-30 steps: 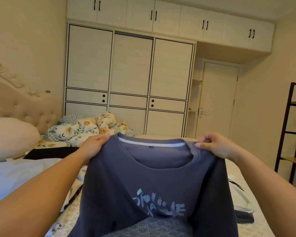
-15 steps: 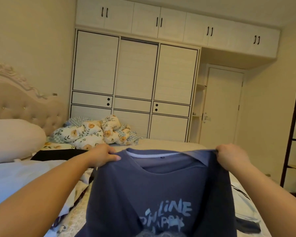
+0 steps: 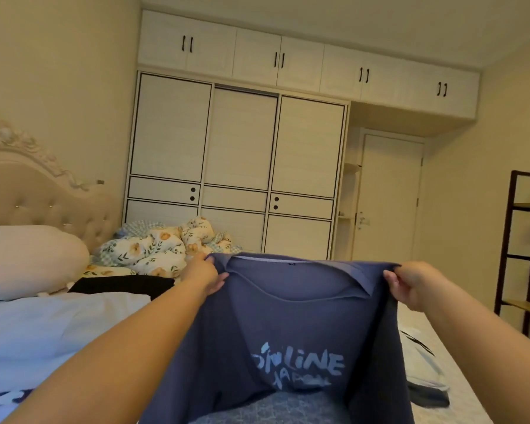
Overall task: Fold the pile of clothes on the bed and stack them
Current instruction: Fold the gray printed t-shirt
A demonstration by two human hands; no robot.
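Shirt: a blue shirt is held up over the bed, spread wide with its neck opening facing the camera; pale lettering shows on the chest, and the lower part drops out of view at the bottom edge.
Left hand: the left hand pinches the shirt's shoulder at the left of the collar, thumb over the cloth.
Right hand: the right hand grips the other shoulder, fingers curled round a fold of the cloth.
Hands together: well apart, one at each shoulder, with the collar stretched between them.
Black garment: a black garment lies flat on the bed, left of the shirt and just past the left hand.
White cloth: a white cloth lies on the bed left of the shirt, under the left forearm.
Quilt: a flowered quilt is bunched on the bed beyond the shirt, near the wardrobe.
Pillow: a pale pillow lies far left of the shirt, against the headboard.
Other clothes: a light piece and a dark piece lie on the bed right of the shirt; what they are cannot be told.
Shelf: a dark shelf stands far right of the shirt.
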